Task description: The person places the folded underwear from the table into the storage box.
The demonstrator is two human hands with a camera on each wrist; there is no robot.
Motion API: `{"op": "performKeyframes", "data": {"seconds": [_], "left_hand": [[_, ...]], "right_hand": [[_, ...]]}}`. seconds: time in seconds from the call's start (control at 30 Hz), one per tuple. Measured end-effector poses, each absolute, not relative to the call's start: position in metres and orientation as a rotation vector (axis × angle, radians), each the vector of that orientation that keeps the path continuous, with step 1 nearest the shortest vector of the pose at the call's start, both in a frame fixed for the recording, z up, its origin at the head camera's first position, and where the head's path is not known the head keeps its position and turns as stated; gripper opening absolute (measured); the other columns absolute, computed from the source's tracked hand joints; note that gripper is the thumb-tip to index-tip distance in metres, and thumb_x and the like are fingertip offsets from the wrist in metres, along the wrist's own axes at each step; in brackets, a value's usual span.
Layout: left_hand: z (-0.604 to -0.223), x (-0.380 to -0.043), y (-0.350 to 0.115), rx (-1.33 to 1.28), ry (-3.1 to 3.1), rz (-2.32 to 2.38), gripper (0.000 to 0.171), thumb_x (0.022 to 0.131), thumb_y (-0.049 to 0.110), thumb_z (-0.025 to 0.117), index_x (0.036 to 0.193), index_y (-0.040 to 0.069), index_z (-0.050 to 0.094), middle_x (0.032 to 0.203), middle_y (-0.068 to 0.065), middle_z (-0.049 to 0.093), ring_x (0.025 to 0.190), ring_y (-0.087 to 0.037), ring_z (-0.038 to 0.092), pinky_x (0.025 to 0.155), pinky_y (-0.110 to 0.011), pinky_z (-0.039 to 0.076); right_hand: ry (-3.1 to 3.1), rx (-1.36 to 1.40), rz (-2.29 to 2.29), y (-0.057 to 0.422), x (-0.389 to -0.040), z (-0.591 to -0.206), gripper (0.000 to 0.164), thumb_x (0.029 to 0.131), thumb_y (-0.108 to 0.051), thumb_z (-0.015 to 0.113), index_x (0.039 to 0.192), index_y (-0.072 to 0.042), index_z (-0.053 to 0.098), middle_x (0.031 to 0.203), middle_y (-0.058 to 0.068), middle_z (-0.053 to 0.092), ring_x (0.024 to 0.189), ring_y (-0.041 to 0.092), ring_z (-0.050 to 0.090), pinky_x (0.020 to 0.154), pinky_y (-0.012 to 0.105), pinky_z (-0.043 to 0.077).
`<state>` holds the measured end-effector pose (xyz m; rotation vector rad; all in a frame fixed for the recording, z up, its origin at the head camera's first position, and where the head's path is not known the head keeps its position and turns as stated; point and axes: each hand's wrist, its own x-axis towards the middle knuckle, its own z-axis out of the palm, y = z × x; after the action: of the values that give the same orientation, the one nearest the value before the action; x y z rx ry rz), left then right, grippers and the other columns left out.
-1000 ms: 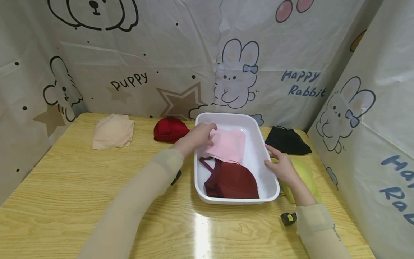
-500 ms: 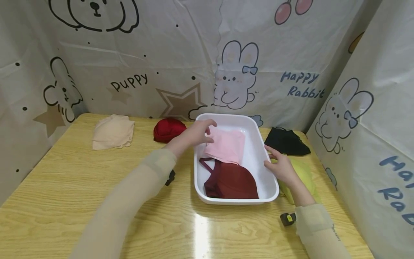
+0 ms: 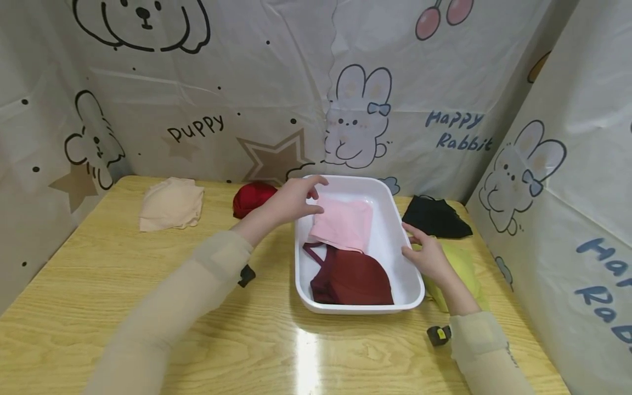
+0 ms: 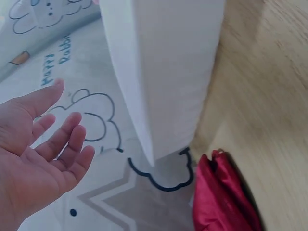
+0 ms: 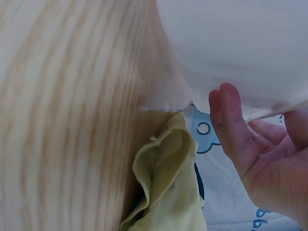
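A white plastic tub point(image 3: 303, 299) stands on the table, holding a folded pink cloth garment point(image 3: 344, 222) and a dark red bra point(image 3: 362, 278) with a thin strap showing. My left hand point(image 3: 291, 200) hovers over the tub's left rim, fingers loosely bent and apart, holding nothing. In the left wrist view its palm faces up beside the tub wall. My right hand point(image 3: 428, 257) grips the tub's right rim. In the right wrist view, fingertips point(image 5: 230, 94) lie against the outer wall while the thumb reaches over the edge.
A beige garment point(image 3: 173, 204) and a red satin one point(image 3: 252, 197) lie toward the back left. Right of the tub are a black garment point(image 3: 434, 216) and a yellow-green one point(image 3: 461, 274). A small black object point(image 3: 438, 335) sits near the right sleeve. A printed curtain point(image 3: 207, 82) borders the table.
My left hand has drawn back from the pink garment, up and to the left toward the rim, its fingers spreading. The right hand has stayed at the tub's right rim.
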<state>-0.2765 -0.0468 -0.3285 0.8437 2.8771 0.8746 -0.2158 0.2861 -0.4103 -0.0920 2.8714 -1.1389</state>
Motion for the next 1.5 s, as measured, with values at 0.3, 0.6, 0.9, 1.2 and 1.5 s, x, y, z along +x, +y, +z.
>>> {"op": "performKeyframes", "data": {"seconds": [0.3,0.6,0.9,1.2,1.5], "left_hand": [[-0.313,-0.264,-0.063,0.795,2.909,0.914,0.059,0.083,0.024,0.073,0.135,0.017,0.046,0.106,-0.006,0.062,0.100,-0.020,0.056,0.082,-0.030,0.053],[-0.301,-0.254,-0.082,0.756,2.940,1.021,0.058,0.084,0.024,0.073,0.135,0.020,0.047,0.110,-0.006,0.063,0.108,-0.022,0.057,0.096,-0.039,0.046],[-0.293,-0.242,-0.103,0.777,3.001,1.126,0.059,0.083,0.022,0.074,0.135,0.016,0.047,0.109,-0.008,0.064,0.106,-0.024,0.060,0.092,-0.040,0.049],[-0.291,-0.232,-0.130,0.759,3.062,1.262,0.062,0.082,0.020,0.075,0.136,0.019,0.046,0.114,-0.006,0.062,0.111,-0.023,0.056,0.098,-0.041,0.045],[-0.298,-0.228,-0.156,0.700,3.088,1.388,0.061,0.083,0.023,0.073,0.138,0.020,0.045,0.124,-0.007,0.058,0.113,-0.025,0.052,0.096,-0.043,0.043]], "right_hand": [[2.878,-0.130,-1.146,0.286,-0.215,-0.407,0.059,0.091,-0.013,0.060,0.145,-0.006,0.035,0.121,0.029,0.057,0.107,0.040,0.058,0.078,0.044,0.056],[2.897,-0.093,-1.126,0.288,-0.212,-0.405,0.061,0.090,-0.018,0.064,0.143,-0.005,0.038,0.123,0.025,0.058,0.110,0.039,0.057,0.082,0.046,0.054],[2.889,-0.089,-1.121,0.287,-0.212,-0.405,0.057,0.091,-0.013,0.062,0.142,-0.003,0.040,0.122,0.026,0.057,0.111,0.041,0.056,0.080,0.044,0.055],[2.877,-0.103,-1.146,0.287,-0.211,-0.405,0.057,0.091,-0.011,0.061,0.143,-0.002,0.038,0.123,0.028,0.056,0.108,0.042,0.058,0.077,0.043,0.056],[2.840,-0.098,-1.179,0.286,-0.211,-0.405,0.058,0.092,-0.010,0.060,0.144,-0.003,0.036,0.125,0.028,0.053,0.105,0.042,0.060,0.077,0.043,0.056]]}}
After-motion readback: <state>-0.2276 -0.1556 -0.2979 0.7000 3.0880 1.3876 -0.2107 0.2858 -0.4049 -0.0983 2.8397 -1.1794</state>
